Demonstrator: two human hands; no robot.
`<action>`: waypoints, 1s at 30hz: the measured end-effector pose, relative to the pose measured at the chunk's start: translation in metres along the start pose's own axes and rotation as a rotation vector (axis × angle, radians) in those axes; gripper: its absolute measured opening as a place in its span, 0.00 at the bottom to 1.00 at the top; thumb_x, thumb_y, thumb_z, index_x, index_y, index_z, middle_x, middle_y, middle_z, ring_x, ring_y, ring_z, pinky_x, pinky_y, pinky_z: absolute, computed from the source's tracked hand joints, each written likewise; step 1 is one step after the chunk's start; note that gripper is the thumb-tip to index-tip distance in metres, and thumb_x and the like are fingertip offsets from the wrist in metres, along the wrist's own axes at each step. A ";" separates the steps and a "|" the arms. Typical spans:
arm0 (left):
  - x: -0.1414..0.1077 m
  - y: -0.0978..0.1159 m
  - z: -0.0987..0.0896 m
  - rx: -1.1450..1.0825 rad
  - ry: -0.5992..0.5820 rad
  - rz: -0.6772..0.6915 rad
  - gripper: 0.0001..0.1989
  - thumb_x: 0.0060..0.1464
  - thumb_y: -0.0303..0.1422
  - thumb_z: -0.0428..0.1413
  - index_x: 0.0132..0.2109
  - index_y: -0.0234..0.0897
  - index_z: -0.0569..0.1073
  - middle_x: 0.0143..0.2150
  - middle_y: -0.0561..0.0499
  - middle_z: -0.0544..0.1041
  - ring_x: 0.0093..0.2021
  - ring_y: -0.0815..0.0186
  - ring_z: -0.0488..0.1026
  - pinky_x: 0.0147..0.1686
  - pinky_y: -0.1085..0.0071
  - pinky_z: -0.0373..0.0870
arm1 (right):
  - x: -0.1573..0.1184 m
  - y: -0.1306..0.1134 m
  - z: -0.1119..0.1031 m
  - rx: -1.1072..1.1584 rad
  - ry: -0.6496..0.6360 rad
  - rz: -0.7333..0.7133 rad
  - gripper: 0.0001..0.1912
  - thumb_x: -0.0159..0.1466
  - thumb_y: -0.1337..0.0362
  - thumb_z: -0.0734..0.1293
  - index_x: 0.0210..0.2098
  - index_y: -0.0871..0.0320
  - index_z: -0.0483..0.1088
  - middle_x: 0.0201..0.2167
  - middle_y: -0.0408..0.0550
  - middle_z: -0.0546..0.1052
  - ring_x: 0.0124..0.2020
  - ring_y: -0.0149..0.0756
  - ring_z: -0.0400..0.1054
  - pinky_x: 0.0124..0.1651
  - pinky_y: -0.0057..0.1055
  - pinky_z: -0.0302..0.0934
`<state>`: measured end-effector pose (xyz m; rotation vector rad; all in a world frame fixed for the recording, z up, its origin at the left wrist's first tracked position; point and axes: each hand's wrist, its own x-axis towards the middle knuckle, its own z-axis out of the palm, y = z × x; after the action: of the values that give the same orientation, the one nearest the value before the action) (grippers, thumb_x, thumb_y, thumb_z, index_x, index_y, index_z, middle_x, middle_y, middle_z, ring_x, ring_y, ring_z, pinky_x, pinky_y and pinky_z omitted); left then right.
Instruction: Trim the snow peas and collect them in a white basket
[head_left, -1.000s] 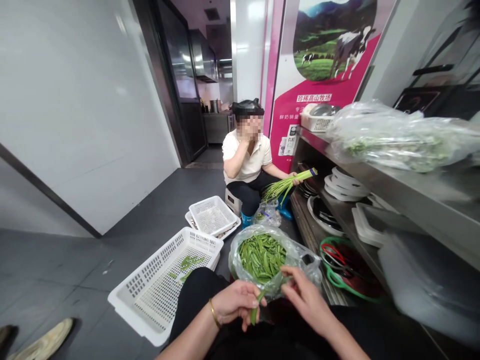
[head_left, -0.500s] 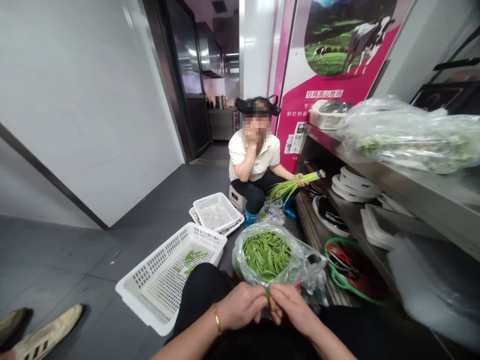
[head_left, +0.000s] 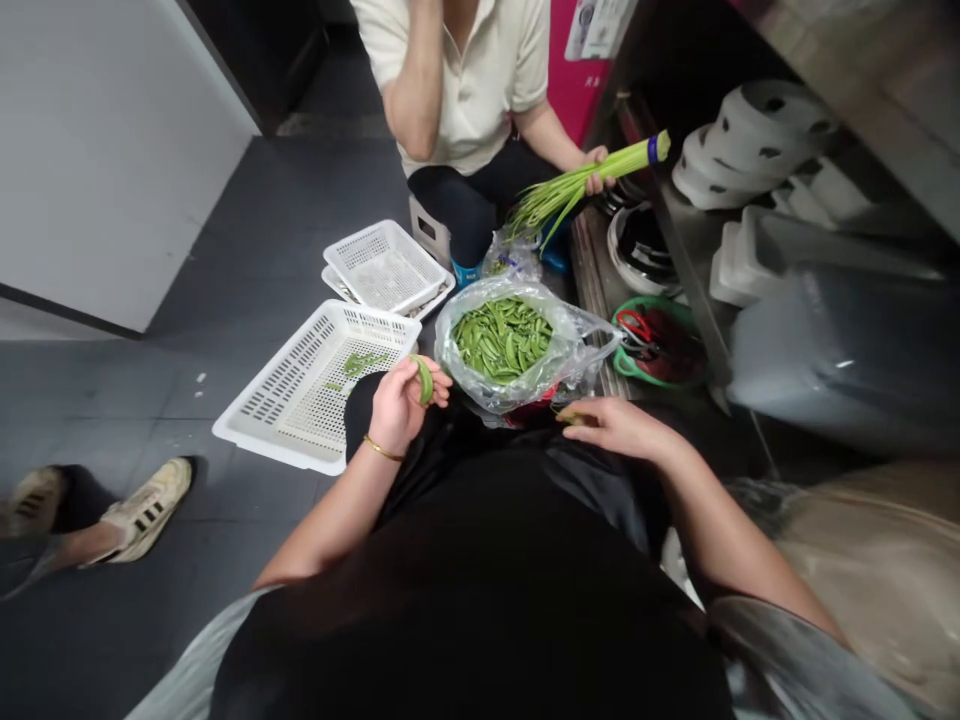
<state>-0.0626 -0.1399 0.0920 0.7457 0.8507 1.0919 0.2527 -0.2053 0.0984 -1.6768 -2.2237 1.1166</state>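
Note:
My left hand [head_left: 396, 408], with a gold bangle at its wrist, is closed on a green pea pod [head_left: 425, 381] near the right edge of a large white perforated basket [head_left: 259, 405]. A few pods and green pieces lie in that basket. My right hand [head_left: 619, 428] is lower right of a clear plastic bag [head_left: 465, 388], its fingers pinched on a small greenish scrap [head_left: 572, 417] with a thin strand. Many pea pods [head_left: 504, 340] fill the open bag between my hands, in front of my knees.
Opposite me sits a person [head_left: 472, 100] holding a bunch of long green stalks [head_left: 592, 180]. Smaller white baskets [head_left: 386, 265] are stacked behind the large one. At right are a green basket [head_left: 652, 375] with red-handled scissors and a metal shelf. A shoe [head_left: 150, 510] is at left.
The view has tipped downward. My hands, together over a pod before, have come apart: the left moved toward the basket with the pod, the right moved to the right with a small scrap.

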 end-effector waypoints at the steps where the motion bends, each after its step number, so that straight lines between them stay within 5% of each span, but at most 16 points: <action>1: -0.002 -0.001 -0.001 -0.025 -0.057 -0.049 0.13 0.48 0.38 0.56 0.37 0.31 0.70 0.28 0.46 0.77 0.23 0.66 0.71 0.21 0.71 0.68 | 0.002 0.002 -0.001 -0.138 0.020 0.054 0.18 0.60 0.51 0.66 0.42 0.57 0.74 0.33 0.48 0.77 0.31 0.38 0.70 0.35 0.30 0.60; 6: -0.008 -0.015 0.010 -0.107 -0.180 -0.161 0.11 0.46 0.31 0.60 0.27 0.34 0.63 0.19 0.58 0.63 0.17 0.76 0.59 0.14 0.81 0.56 | 0.052 -0.018 0.005 -0.420 0.268 0.090 0.16 0.68 0.57 0.58 0.39 0.58 0.74 0.38 0.52 0.77 0.39 0.40 0.71 0.40 0.30 0.60; 11: -0.008 -0.020 0.019 -0.099 -0.266 -0.312 0.15 0.50 0.36 0.60 0.25 0.33 0.63 0.15 0.62 0.51 0.13 0.80 0.47 0.12 0.83 0.42 | 0.123 -0.032 0.033 -0.559 0.041 0.144 0.13 0.64 0.69 0.59 0.43 0.66 0.73 0.42 0.63 0.75 0.40 0.47 0.72 0.40 0.34 0.62; 14: -0.011 -0.021 0.016 -0.049 -0.273 -0.340 0.13 0.49 0.37 0.60 0.27 0.32 0.67 0.15 0.62 0.51 0.13 0.80 0.46 0.12 0.83 0.40 | 0.140 -0.026 0.038 -0.542 0.032 0.170 0.11 0.62 0.73 0.60 0.37 0.70 0.74 0.38 0.65 0.76 0.41 0.47 0.72 0.41 0.34 0.62; 19: -0.004 -0.027 0.017 0.169 -0.139 -0.303 0.14 0.47 0.38 0.62 0.33 0.29 0.74 0.16 0.60 0.58 0.13 0.82 0.47 0.13 0.82 0.39 | 0.127 -0.016 0.013 -0.435 0.123 0.134 0.13 0.66 0.63 0.59 0.37 0.64 0.73 0.38 0.56 0.77 0.40 0.39 0.71 0.40 0.28 0.61; 24: 0.024 -0.033 0.037 0.233 -0.045 -0.208 0.22 0.43 0.39 0.64 0.43 0.29 0.75 0.23 0.55 0.70 0.13 0.82 0.50 0.12 0.80 0.40 | 0.105 -0.033 0.009 0.204 0.213 -0.091 0.16 0.64 0.56 0.60 0.27 0.60 0.67 0.19 0.40 0.69 0.21 0.28 0.62 0.27 0.24 0.56; 30: 0.032 -0.024 0.046 0.179 -0.121 -0.124 0.16 0.41 0.37 0.66 0.34 0.29 0.74 0.15 0.61 0.60 0.13 0.81 0.50 0.14 0.80 0.41 | 0.086 -0.057 0.019 0.455 0.190 -0.185 0.18 0.62 0.52 0.62 0.25 0.60 0.65 0.17 0.39 0.67 0.18 0.26 0.60 0.25 0.24 0.55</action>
<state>-0.0050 -0.1207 0.0871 0.8870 0.8871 0.8592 0.1672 -0.1449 0.0944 -1.3016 -1.7935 1.2390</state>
